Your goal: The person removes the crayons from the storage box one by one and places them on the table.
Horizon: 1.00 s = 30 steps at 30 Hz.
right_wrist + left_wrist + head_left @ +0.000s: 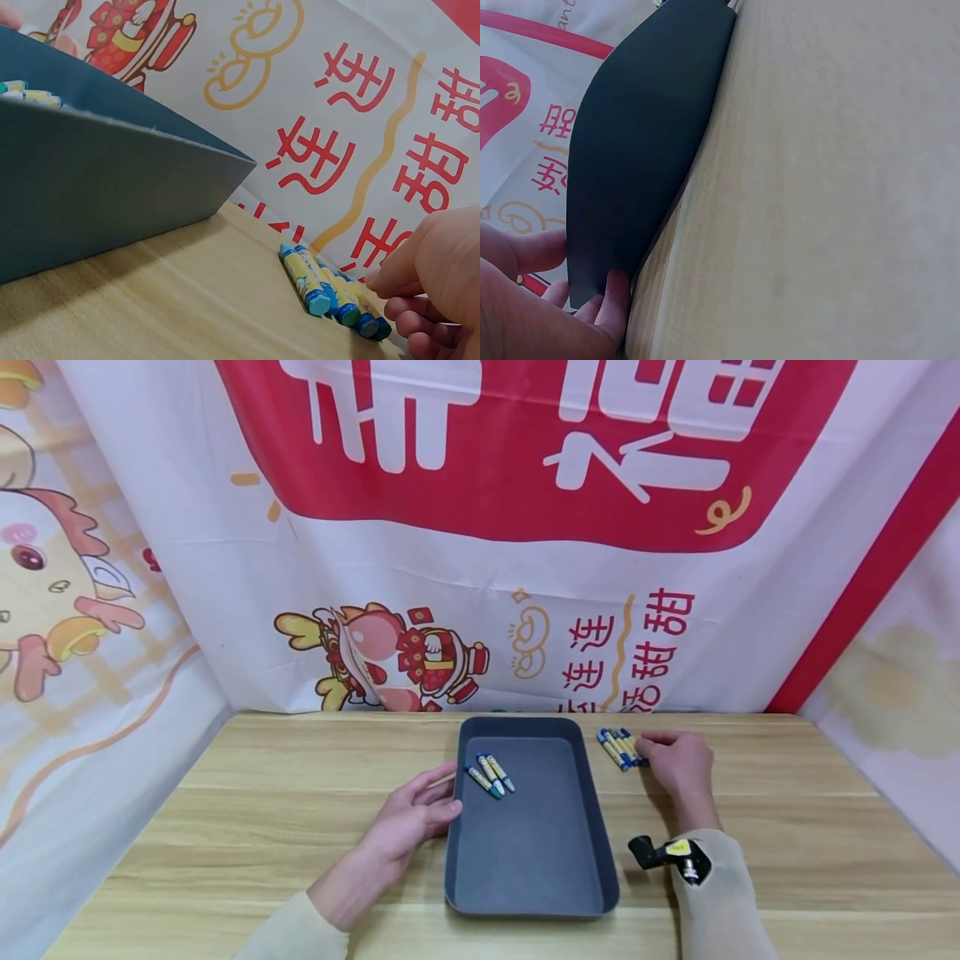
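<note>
A dark grey rectangular tray (532, 860) stands on the table with three crayons (491, 774) lying near its left wall. My left hand (412, 810) holds the tray's left side, thumb at the rim and fingers against the outer wall (641, 135). To the right of the tray lies a row of several crayons (618, 747) with yellow labels and blue bands. My right hand (678, 764) touches the right end of that row with its fingertips. In the right wrist view the hand (435, 281) is beside the outermost crayon (367, 307); whether it pinches one is hidden.
The wooden table (300, 793) extends to both sides of the tray. A printed cloth (450, 568) hangs behind the table's back edge, close to the tray and crayons. A black camera mount (671, 853) sits on the right sleeve.
</note>
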Motion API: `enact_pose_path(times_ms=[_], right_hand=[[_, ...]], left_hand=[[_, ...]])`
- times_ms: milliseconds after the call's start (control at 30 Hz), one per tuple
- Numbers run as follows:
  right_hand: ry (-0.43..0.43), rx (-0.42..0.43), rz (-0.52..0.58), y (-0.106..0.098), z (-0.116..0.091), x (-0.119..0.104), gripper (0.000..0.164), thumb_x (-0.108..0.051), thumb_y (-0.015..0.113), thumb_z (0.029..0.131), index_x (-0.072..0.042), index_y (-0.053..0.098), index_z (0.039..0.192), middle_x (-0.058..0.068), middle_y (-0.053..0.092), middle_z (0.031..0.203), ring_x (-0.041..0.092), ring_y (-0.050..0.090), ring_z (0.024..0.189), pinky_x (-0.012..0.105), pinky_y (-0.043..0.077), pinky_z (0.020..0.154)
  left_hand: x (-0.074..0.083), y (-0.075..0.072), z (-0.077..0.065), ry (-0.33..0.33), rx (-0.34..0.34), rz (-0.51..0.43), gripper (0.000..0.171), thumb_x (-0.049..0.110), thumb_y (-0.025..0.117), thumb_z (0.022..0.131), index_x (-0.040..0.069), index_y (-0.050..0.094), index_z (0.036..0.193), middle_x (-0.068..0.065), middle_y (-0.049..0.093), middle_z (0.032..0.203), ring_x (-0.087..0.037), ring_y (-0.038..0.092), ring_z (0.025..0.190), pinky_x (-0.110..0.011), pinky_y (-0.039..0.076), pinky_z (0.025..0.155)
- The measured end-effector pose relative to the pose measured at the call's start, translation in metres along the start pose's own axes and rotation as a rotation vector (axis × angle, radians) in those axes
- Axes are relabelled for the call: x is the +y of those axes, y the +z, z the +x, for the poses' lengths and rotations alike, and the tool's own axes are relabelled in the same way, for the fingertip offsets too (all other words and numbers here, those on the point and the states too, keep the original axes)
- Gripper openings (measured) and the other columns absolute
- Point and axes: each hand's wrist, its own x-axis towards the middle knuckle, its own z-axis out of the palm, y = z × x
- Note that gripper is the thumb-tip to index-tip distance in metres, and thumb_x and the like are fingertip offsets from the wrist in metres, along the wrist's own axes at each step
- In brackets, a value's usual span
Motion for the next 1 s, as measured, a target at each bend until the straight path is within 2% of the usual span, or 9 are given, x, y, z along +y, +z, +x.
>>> enact_pose_path(times_ms=[167,400,600,733,1000], right_hand=[[-0.005,0.01,0.048,-0.002,-0.001,-0.006,0.038,-0.032,0.068,0.102,-0.009,0.074,0.133,0.019,0.071,0.139,0.035,0.061,0.129,0.048,0.051,0.103],[-0.065,-0.01,0.078,-0.004,-0.005,-0.017,0.039,-0.033,0.069,0.103,-0.012,0.072,0.136,0.017,0.072,0.138,0.034,0.066,0.125,0.048,0.054,0.105],[-0.082,-0.028,0.103,-0.002,-0.012,-0.033,0.042,-0.038,0.07,0.102,-0.013,0.074,0.134,0.015,0.071,0.14,0.032,0.064,0.127,0.046,0.052,0.107],[-0.128,-0.034,0.109,0.0,-0.019,-0.046,0.041,-0.038,0.07,0.102,-0.013,0.074,0.134,0.014,0.071,0.14,0.032,0.064,0.128,0.047,0.052,0.108],[-0.287,-0.022,0.109,0.014,-0.034,-0.073,0.033,-0.033,0.074,0.101,-0.011,0.079,0.125,0.014,0.078,0.122,0.028,0.069,0.11,0.034,0.054,0.089]], left_hand=[[0.0,0.0,0.0,0.004,0.003,0.0,0.064,0.004,0.07,0.098,0.016,0.051,0.158,-0.021,0.052,0.161,-0.035,0.062,0.14,-0.05,0.053,0.114],[0.001,0.0,-0.001,0.002,0.002,-0.001,0.063,0.004,0.07,0.099,0.016,0.051,0.158,-0.021,0.051,0.161,-0.036,0.06,0.141,-0.05,0.053,0.115],[0.0,0.0,0.0,0.0,0.006,-0.001,0.063,0.004,0.07,0.098,0.017,0.051,0.158,-0.021,0.051,0.162,-0.037,0.059,0.142,-0.051,0.052,0.115],[0.0,0.001,0.001,-0.002,0.004,0.0,0.064,0.005,0.071,0.098,0.017,0.051,0.158,-0.021,0.051,0.162,-0.036,0.06,0.142,-0.05,0.053,0.115],[0.001,0.001,0.001,-0.009,0.006,0.001,0.063,0.005,0.07,0.099,0.018,0.051,0.158,-0.02,0.052,0.162,-0.036,0.059,0.142,-0.05,0.053,0.115]])
